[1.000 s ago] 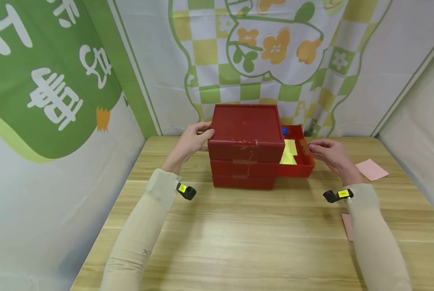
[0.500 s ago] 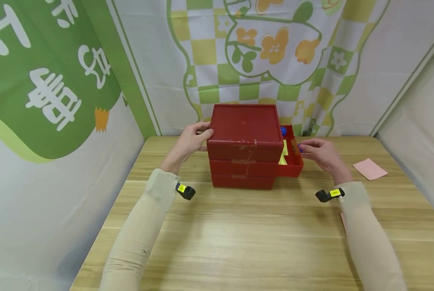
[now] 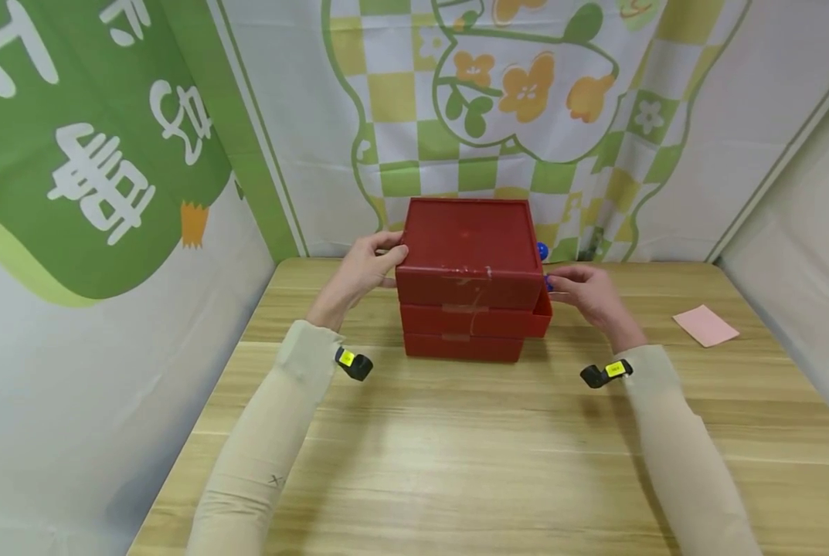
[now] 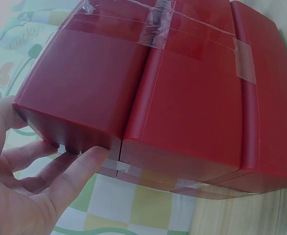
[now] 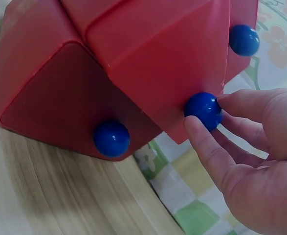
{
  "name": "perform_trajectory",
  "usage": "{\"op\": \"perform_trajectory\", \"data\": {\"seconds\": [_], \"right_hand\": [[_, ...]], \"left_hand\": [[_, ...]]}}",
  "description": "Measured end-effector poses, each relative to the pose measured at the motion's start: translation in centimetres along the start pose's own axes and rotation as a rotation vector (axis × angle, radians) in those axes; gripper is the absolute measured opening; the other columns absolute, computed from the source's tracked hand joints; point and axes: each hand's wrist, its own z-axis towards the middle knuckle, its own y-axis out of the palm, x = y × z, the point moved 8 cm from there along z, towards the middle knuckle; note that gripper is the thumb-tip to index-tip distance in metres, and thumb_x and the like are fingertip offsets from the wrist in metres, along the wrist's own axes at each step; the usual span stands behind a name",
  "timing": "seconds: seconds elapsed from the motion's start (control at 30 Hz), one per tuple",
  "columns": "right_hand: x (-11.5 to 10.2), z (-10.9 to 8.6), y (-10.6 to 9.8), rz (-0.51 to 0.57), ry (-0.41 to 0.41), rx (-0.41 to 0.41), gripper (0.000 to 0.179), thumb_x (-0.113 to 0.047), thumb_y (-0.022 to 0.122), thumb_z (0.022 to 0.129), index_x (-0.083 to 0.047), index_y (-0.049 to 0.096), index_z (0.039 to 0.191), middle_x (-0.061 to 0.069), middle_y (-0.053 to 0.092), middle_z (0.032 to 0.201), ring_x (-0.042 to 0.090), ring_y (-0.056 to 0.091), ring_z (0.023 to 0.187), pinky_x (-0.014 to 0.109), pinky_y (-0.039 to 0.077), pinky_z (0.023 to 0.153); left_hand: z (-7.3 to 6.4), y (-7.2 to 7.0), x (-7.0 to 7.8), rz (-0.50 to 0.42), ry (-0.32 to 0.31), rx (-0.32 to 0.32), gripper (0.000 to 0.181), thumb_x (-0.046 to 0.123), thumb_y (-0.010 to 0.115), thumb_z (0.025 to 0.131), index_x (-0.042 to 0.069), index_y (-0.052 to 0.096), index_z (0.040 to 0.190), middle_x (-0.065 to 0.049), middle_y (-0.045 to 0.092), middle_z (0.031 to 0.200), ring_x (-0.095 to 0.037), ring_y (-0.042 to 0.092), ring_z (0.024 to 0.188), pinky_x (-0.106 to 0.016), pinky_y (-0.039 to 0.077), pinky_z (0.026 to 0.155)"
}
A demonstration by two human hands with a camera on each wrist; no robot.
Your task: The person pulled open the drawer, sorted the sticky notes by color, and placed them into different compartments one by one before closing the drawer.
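Landmark: the red drawer cabinet (image 3: pixel 466 235), three tiers high, upright on the wood-grain table (image 3: pixel 414 455). Its drawers face the cabinet's right side, as the head view shows it.

Your right hand (image 3: pixel 588 297) is beside that right side. In the right wrist view your thumb and fingers are drawn in close, pinching the blue knob (image 5: pixel 203 111) of the middle drawer (image 5: pixel 167 73). That drawer stands partly out from the cabinet's right side, a narrow strip of it showing from above; its contents are hidden. The lower knob (image 5: pixel 111 138), also blue, sits on the bottom drawer below your grip, and the upper knob (image 5: pixel 244 40) on the top drawer above it. Your fingers are apart from both, and both those drawers sit further back than the middle one.

Your left hand (image 3: pixel 365 270) is at the cabinet's left side, at its top tier. Your fingers are spread fairly wide there, touching the side and edge; how firmly they press, you cannot tell from these views. Clear tape (image 4: pixel 156 24) crosses the seams between the cabinet's tiers.

A pink paper (image 3: pixel 706 326) lies flat to the right of the cabinet, well apart from it. Behind the cabinet hangs a patterned cloth (image 3: pixel 393 100) with green and yellow checks and orange flowers.
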Motion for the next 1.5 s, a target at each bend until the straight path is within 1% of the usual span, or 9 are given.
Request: {"op": "perform_trajectory", "data": {"seconds": [0.43,0.67,0.8,0.97,1.1,1.23,1.33,1.43,1.5], "right_hand": [[0.8,0.5,1.7,0.073,-0.011,0.004,0.025,0.003,0.056,0.096,-0.013,0.073,0.09,-0.002,0.072,0.09,0.012,0.072,0.082,0.025,0.061,0.079],[1.1,0.6,2.7,0.046,-0.039,0.039,0.029,0.004,0.055,0.096,-0.017,0.072,0.085,-0.005,0.071,0.084,0.009,0.07,0.076,0.022,0.061,0.073],[1.1,0.5,3.0,0.067,-0.045,0.052,0.031,0.005,0.054,0.096,-0.018,0.072,0.084,-0.005,0.07,0.083,0.009,0.07,0.075,0.022,0.061,0.071],[1.2,0.3,2.9,0.091,-0.041,0.051,0.028,0.003,0.054,0.097,-0.017,0.071,0.087,-0.005,0.07,0.085,0.01,0.069,0.074,0.024,0.061,0.071],[1.8,0.2,2.6,0.076,-0.003,0.068,0.023,-0.005,0.052,0.1,-0.017,0.069,0.09,-0.005,0.07,0.084,0.01,0.068,0.076,0.026,0.061,0.068],[2.8,0.2,2.1,0.027,0.079,0.098,0.018,-0.015,0.047,0.103,-0.017,0.064,0.097,-0.007,0.069,0.084,0.01,0.067,0.077,0.027,0.062,0.068],[3.4,0.3,1.8,-0.026,0.127,0.108,0.011,-0.016,0.047,0.103,-0.014,0.058,0.104,-0.009,0.067,0.086,0.009,0.066,0.078,0.032,0.062,0.075],[3.8,0.3,1.7,-0.057,0.148,0.11,0.009,-0.014,0.05,0.102,-0.012,0.056,0.108,-0.009,0.066,0.087,0.01,0.066,0.079,0.034,0.063,0.076],[4.0,0.4,1.7,-0.061,0.148,0.1,0.008,-0.012,0.052,0.101,-0.01,0.055,0.108,-0.008,0.066,0.087,0.01,0.066,0.079,0.033,0.063,0.074]], "left_hand": [[-0.2,0.0,-0.1,-0.017,-0.006,-0.001,0.046,0.023,0.052,0.102,0.013,0.047,0.146,-0.013,0.053,0.131,-0.022,0.053,0.115,-0.038,0.061,0.083],[-0.3,0.0,-0.2,-0.018,-0.01,-0.012,0.048,0.024,0.053,0.102,0.013,0.045,0.148,-0.014,0.051,0.133,-0.023,0.052,0.116,-0.045,0.059,0.089],[-0.3,-0.1,-0.3,-0.02,-0.01,-0.008,0.048,0.023,0.053,0.102,0.012,0.044,0.148,-0.014,0.051,0.133,-0.024,0.052,0.117,-0.047,0.058,0.09],[-0.3,0.0,-0.3,-0.021,-0.01,-0.007,0.048,0.023,0.053,0.102,0.011,0.044,0.148,-0.015,0.05,0.134,-0.024,0.051,0.118,-0.047,0.059,0.089],[-0.2,0.1,-0.2,-0.017,-0.012,-0.007,0.048,0.022,0.053,0.102,0.01,0.044,0.148,-0.015,0.05,0.134,-0.024,0.051,0.118,-0.047,0.058,0.09],[-0.3,0.1,0.0,-0.021,-0.01,-0.006,0.047,0.022,0.053,0.102,0.01,0.045,0.147,-0.015,0.05,0.134,-0.024,0.051,0.117,-0.048,0.058,0.09],[-0.3,0.1,0.0,-0.026,-0.007,-0.007,0.047,0.022,0.053,0.102,0.01,0.046,0.147,-0.015,0.051,0.133,-0.023,0.051,0.116,-0.048,0.058,0.09],[-0.3,0.1,0.1,-0.03,-0.005,-0.008,0.047,0.022,0.053,0.102,0.01,0.046,0.147,-0.015,0.051,0.132,-0.023,0.052,0.116,-0.047,0.058,0.09],[-0.3,0.1,0.2,-0.031,-0.005,-0.006,0.047,0.022,0.053,0.102,0.011,0.046,0.147,-0.015,0.051,0.131,-0.023,0.052,0.115,-0.046,0.059,0.089]]}}
